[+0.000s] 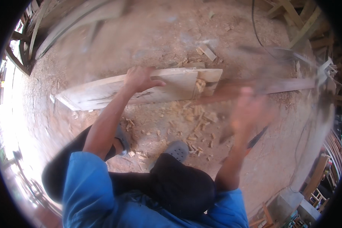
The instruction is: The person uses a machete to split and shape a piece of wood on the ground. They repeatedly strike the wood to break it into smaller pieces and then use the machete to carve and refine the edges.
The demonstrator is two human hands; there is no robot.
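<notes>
A long, pale wooden board (106, 93) stands on edge on the ground in front of me, with a notch and chipped wood near its right end. My left hand (138, 79) rests over its top edge, fingers reaching to the far side and thumb stretched along the near face. To the right of the board, my right hand (250, 110) is smeared by motion; a blurred dark shape shows by it, but what it holds, if anything, is unclear. Beneath that hand lies a dark blade (257, 137) with an orange end, partly hidden by my right forearm.
Wood chips (197, 129) litter the dirt floor between my feet and the board. A reddish plank (288, 86) extends right from behind the board's end. An offcut (207, 52) lies beyond it. Timber frames (298, 19) stand far right; a cable (257, 32) hangs nearby.
</notes>
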